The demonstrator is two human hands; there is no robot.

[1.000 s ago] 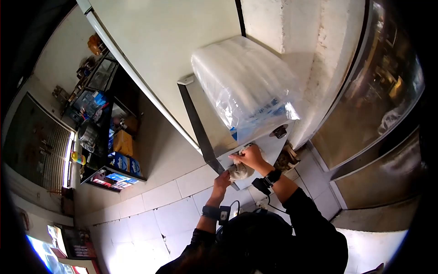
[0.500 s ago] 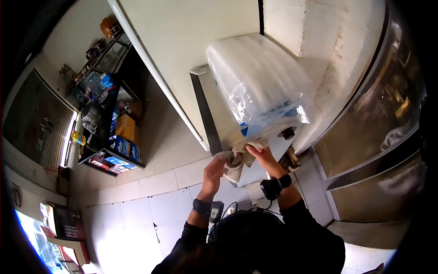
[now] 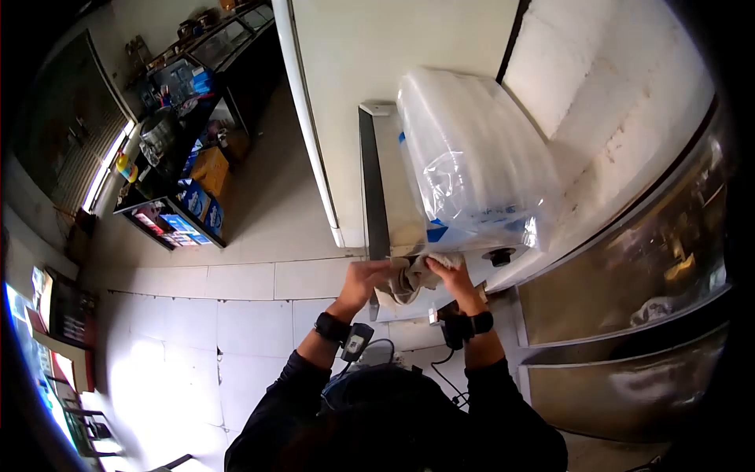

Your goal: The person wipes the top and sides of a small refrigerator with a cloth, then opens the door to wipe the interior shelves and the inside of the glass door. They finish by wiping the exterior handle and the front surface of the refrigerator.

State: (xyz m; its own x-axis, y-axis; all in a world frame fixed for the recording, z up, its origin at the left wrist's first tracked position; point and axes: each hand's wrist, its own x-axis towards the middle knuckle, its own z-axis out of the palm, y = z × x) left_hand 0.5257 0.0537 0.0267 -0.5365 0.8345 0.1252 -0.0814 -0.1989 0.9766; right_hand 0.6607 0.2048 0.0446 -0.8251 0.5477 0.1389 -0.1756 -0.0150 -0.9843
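A beige cloth [image 3: 406, 283] is bunched between my hands at the near edge of a white-topped cabinet [image 3: 387, 165]. My right hand [image 3: 458, 285] grips the cloth from the right, its thumb on top. From the left, my left hand [image 3: 359, 285] is closed on the cloth's other side; its fingers are slightly blurred and partly hidden by the folds. Just beyond the cloth, a large clear plastic bag [image 3: 476, 149] packed with whitish, stacked-looking contents lies on the cabinet top. A dark round knob [image 3: 499, 257] sits near the bag's right corner.
A cream panel [image 3: 393, 39] rises behind the cabinet, with a rough white wall [image 3: 590, 94] to the right. Glass-fronted panels [image 3: 621, 267] stand at far right. A dark shelf [image 3: 169, 206] with boxes is across the tiled floor [image 3: 259, 330] at left.
My view has shifted, so the cabinet and bag appear further right. Both hands stay at the cloth, which has been bunched differently, and my left hand's fingers now point more to the right.
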